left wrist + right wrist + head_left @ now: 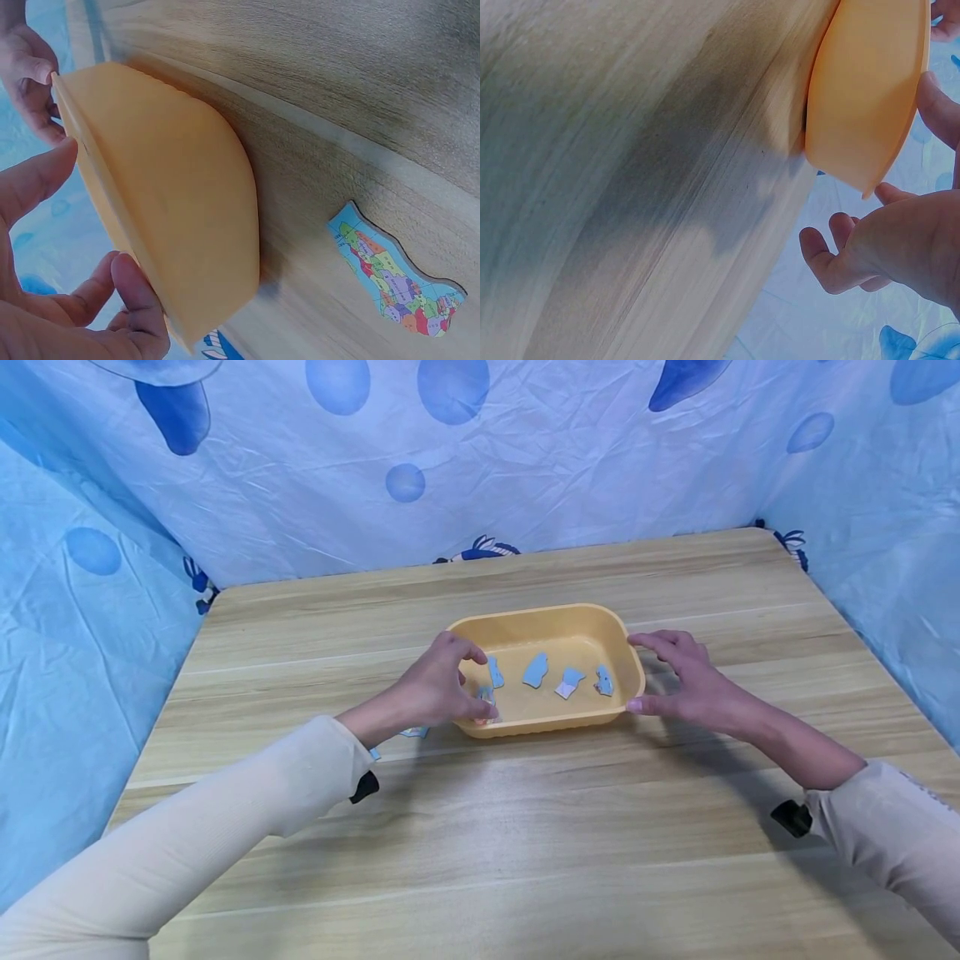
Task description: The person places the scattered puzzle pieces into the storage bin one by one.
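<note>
A shallow yellow plastic tray [540, 724] rests on the table, with several map puzzle pieces, such as a blue one [536, 669], lying on its bottom. My left hand [442, 681] reaches over the tray's left end, thumb and fingers spread apart. A puzzle piece [486, 695] in the tray shows between them. In the left wrist view, fingertips [139, 289] are right at the rim. At the tray's opposite end, my right hand [693, 681] has its thumb and index finger spread along the rim, fingertips at the edge.
On the wooden table [525, 827], a colourful map piece [397, 277] lies outside the tray, under my left wrist. Another blue piece [375, 752] peeks out beside my left sleeve. Blue patterned cloth [300, 477] hangs behind the table and at both sides.
</note>
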`<action>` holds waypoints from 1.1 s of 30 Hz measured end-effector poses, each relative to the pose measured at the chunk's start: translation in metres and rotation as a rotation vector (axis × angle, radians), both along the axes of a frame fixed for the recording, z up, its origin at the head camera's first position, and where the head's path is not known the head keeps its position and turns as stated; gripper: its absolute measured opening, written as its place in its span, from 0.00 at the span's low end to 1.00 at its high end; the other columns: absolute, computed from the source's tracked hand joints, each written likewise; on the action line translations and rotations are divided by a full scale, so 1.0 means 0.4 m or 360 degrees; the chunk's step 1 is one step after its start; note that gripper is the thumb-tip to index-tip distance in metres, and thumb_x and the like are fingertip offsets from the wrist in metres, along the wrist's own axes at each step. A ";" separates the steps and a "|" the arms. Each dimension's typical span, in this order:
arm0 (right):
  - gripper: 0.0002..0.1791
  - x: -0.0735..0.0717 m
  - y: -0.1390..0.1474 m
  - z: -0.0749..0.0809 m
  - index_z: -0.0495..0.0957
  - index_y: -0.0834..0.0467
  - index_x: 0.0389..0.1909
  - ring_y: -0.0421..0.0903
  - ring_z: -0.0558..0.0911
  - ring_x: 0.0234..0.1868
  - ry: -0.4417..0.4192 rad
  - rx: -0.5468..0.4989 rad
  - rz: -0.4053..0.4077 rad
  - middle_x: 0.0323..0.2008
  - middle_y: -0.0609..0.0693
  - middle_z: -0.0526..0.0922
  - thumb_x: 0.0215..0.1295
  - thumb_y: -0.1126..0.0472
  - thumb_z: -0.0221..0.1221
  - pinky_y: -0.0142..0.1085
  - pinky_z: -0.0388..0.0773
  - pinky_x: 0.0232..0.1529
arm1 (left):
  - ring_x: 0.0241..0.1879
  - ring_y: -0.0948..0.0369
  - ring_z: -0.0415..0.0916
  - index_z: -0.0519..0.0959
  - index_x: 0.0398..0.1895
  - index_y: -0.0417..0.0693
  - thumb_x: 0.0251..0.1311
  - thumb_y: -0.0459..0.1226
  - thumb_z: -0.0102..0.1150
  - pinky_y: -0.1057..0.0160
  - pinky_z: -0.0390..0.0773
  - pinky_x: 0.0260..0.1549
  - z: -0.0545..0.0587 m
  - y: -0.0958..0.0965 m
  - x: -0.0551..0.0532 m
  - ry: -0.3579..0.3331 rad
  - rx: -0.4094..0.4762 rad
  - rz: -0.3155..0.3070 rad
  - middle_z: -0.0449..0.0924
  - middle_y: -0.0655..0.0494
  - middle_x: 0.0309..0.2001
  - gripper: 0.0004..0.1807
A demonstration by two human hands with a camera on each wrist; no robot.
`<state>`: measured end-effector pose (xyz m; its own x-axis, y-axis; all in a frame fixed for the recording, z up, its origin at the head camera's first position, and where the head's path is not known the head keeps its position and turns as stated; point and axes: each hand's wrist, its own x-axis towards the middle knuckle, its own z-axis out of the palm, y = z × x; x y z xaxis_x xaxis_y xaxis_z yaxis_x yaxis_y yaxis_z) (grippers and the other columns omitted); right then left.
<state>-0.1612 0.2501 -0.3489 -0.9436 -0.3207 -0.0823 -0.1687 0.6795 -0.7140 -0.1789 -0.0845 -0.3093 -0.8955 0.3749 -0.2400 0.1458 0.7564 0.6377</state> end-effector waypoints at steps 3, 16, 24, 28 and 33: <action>0.49 0.001 0.000 -0.001 0.55 0.55 0.73 0.65 0.44 0.68 -0.0002 -0.0004 -0.0001 0.70 0.63 0.48 0.53 0.51 0.71 0.69 0.54 0.56 | 0.50 0.52 0.70 0.71 0.57 0.46 0.46 0.42 0.76 0.59 0.76 0.38 0.003 -0.002 0.000 0.0027 0.0039 0.0025 0.61 0.52 0.56 0.34; 0.49 -0.002 0.002 -0.002 0.55 0.55 0.73 0.65 0.45 0.68 0.0009 0.0007 0.0015 0.70 0.64 0.48 0.54 0.51 0.71 0.69 0.53 0.55 | 0.45 0.54 0.73 0.76 0.47 0.50 0.50 0.44 0.73 0.59 0.78 0.36 0.009 -0.054 0.012 0.0246 0.0155 0.0239 0.68 0.55 0.53 0.22; 0.50 -0.001 -0.001 0.003 0.54 0.54 0.73 0.65 0.45 0.68 -0.0022 0.0044 -0.0020 0.70 0.63 0.48 0.53 0.50 0.71 0.70 0.54 0.56 | 0.45 0.54 0.73 0.77 0.47 0.49 0.52 0.46 0.71 0.57 0.77 0.38 0.007 -0.103 0.017 0.0274 0.0124 0.0336 0.68 0.54 0.53 0.22; 0.50 -0.001 -0.002 0.007 0.54 0.54 0.74 0.65 0.45 0.68 -0.0027 0.0040 -0.0015 0.70 0.63 0.47 0.54 0.50 0.71 0.70 0.54 0.55 | 0.45 0.54 0.74 0.77 0.46 0.49 0.51 0.47 0.71 0.57 0.76 0.40 0.001 -0.120 0.022 0.0263 0.0116 0.0368 0.68 0.53 0.52 0.22; 0.50 0.000 -0.002 0.006 0.54 0.55 0.73 0.65 0.45 0.68 -0.0015 0.0024 0.0002 0.70 0.63 0.47 0.54 0.50 0.70 0.70 0.55 0.55 | 0.45 0.53 0.74 0.78 0.45 0.50 0.50 0.48 0.72 0.56 0.76 0.42 -0.008 -0.141 0.027 0.0262 0.0115 0.0394 0.68 0.53 0.51 0.22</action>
